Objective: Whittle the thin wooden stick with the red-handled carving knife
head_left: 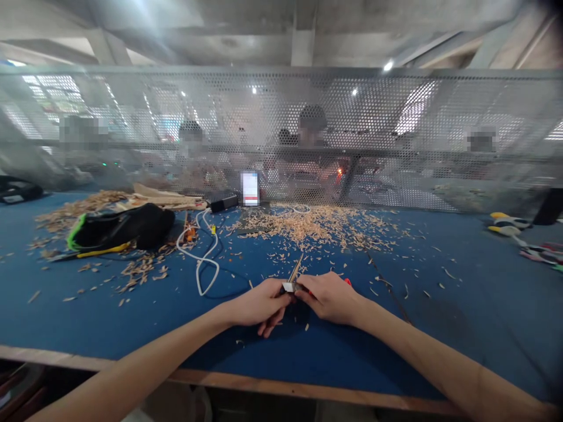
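My left hand (263,305) and my right hand (331,298) meet above the blue tabletop, both with closed fingers. A thin, pointed wooden stick (297,268) juts away from me between them; its near end is hidden at my left fingers. Across it, where the fingertips meet, lies a small flat silvery piece (289,286) that looks like a blade. Bits of red show at my right fingers and behind that hand, so my right hand seems closed on a red-handled cutting tool, mostly covered by the palm.
Wood shavings (316,225) are heaped ahead. Left lie a black pouch (127,225), a yellow-handled tool (103,251), wood pieces (169,198) and a white cable (206,262). A lit phone (250,189) stands against the perforated screen (373,129). Yellow-and-white tools (510,223) lie right.
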Motion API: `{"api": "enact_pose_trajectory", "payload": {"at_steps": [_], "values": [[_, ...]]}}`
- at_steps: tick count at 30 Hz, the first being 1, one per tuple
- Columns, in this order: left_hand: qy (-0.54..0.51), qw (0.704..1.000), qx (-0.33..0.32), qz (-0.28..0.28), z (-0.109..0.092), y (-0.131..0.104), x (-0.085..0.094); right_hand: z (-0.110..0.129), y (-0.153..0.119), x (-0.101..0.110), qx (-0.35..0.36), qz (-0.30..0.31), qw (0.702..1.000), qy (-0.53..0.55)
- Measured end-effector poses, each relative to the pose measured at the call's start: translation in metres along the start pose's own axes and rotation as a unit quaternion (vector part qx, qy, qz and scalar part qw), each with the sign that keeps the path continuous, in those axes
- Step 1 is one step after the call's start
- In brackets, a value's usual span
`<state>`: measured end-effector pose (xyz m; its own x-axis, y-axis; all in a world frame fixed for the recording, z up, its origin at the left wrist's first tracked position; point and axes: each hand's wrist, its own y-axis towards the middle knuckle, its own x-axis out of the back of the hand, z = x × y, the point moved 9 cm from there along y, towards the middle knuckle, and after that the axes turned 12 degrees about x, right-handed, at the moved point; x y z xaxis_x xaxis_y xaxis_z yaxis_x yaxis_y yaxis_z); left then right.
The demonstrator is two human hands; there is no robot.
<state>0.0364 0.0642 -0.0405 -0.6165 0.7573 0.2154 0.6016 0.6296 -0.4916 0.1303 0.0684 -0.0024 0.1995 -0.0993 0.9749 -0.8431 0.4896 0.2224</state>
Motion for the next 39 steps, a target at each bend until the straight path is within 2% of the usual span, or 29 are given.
{"api": "enact_pose_trajectory", "payload": {"at_steps": [13,15,20,22,24,29,31,34,39], "values": [[0.002,1.0,-0.013,0.023,-0.01,-0.01,0.001,-0.012,0.0,0.006,0.019,-0.003,0.999,-0.038],[-0.004,1.0,-0.012,0.019,-0.011,-0.012,0.001,-0.029,-0.004,0.01,-0.002,-0.023,0.999,-0.046],[-0.016,1.0,0.002,0.01,-0.009,-0.013,-0.001,-0.112,-0.043,0.039,-0.161,-0.126,0.976,-0.075],[-0.022,1.0,0.004,0.006,-0.008,-0.011,0.0,-0.125,-0.053,0.043,-0.175,-0.145,0.972,-0.064],[-0.029,0.999,0.005,0.011,-0.008,-0.01,0.0,-0.114,-0.049,0.039,-0.151,-0.136,0.978,-0.038],[-0.07,0.997,0.009,0.024,-0.006,-0.007,0.002,-0.035,-0.013,0.017,-0.048,-0.066,0.997,0.017],[-0.084,0.996,0.007,0.035,-0.007,-0.007,0.0,-0.011,-0.005,0.013,-0.022,-0.045,0.999,0.019],[-0.079,0.995,0.002,0.06,-0.01,-0.009,-0.004,0.004,-0.002,0.011,-0.008,-0.029,0.999,0.014],[-0.059,0.997,-0.01,0.044,-0.014,-0.011,0.001,0.013,-0.002,0.008,0.028,-0.005,1.0,0.013]]}}
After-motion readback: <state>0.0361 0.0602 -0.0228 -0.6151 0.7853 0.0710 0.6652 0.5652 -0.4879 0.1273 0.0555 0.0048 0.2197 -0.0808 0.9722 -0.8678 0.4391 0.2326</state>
